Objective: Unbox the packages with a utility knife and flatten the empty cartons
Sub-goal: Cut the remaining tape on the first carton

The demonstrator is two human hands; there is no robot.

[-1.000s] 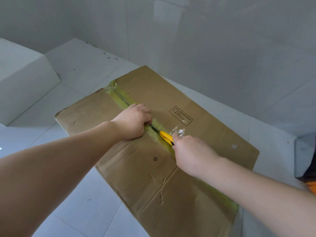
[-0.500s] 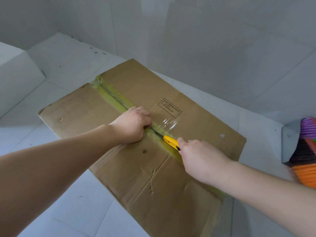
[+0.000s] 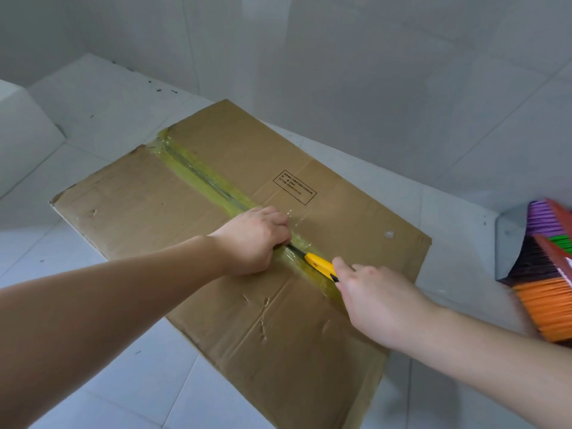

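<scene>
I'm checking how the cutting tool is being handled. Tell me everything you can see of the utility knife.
The utility knife has a yellow, plastic-looking body with a small black part near the grip. It lies low and slanted along the yellowish tape seam of the cardboard carton. The right hand holds its rear end, hiding the rest of the handle. A dark, thin blade runs forward from the yellow body toward the left hand, which presses on the carton beside the seam; the tip is hidden there.
</scene>
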